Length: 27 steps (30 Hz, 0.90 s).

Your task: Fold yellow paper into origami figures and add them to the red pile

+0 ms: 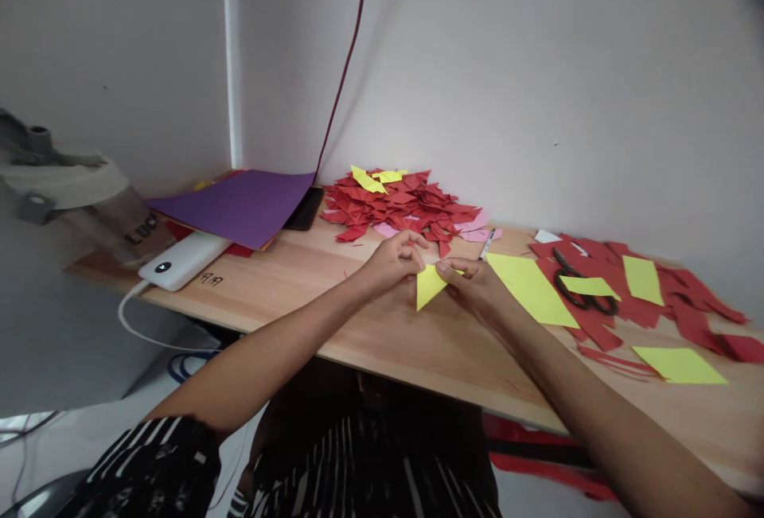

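Between my two hands is a small folded piece of yellow paper [428, 287], a triangle with one corner pointing down. My left hand [395, 263] pinches its upper left edge between thumb and fingers. On the other side, my right hand [471, 283] grips the upper right part, thumb on top. The paper is held just above the wooden table. Behind my hands lies a heap of folded red paper pieces [406, 204], with folded yellow pieces [368, 179] on top and some pink ones at its edges.
On the right lie a yellow sheet [531, 289], red paper strips [695, 315], scissors [582, 295] partly under a yellow strip, and a yellow piece [680, 364]. A pen [487, 243] rests near the heap. Leftward are purple paper [239, 204], a white power bank [185, 259], a phone [305, 209] and a bottle [89, 204].
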{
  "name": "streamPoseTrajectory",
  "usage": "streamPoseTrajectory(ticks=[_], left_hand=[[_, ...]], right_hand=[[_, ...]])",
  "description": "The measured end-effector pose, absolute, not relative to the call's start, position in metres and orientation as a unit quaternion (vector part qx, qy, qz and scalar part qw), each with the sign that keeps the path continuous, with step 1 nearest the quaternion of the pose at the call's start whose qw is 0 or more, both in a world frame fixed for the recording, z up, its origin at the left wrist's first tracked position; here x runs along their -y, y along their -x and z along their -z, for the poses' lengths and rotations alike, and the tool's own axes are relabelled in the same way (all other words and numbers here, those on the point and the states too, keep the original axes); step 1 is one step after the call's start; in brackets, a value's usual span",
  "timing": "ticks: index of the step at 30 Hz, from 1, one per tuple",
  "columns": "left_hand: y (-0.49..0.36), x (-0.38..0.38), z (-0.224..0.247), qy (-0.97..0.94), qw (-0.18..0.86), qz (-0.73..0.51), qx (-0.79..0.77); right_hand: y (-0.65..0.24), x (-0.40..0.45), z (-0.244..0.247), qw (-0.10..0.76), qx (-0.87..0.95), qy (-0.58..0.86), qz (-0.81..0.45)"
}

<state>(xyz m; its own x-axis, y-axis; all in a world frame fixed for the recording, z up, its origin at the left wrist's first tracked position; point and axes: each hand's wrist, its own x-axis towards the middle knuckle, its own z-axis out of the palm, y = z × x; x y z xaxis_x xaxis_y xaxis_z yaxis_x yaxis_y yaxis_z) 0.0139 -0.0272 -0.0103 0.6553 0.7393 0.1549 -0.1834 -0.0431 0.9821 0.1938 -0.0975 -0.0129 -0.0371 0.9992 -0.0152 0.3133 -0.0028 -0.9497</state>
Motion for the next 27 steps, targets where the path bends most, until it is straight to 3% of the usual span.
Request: streamPoseTrajectory(ticks=[9,17,27], left_hand=[[-0.015,0.024,0.021,-0.645,0.632,-0.335,-0.267],[-0.013,0.025,0.017,-0.723,0.508,-0.373,-0.284],[-0.013,0.027,0.015,-0.697,0.552,-0.36,-0.282]], right_hand=[[-0.196,0.096,0.013,0.404,0.604,0.56,-0.398],[-0.19,0.1,0.003,0.373,0.62,0.584,-0.369],[-0.198,0.093,0.011,0.331,0.672,0.569,-0.34]])
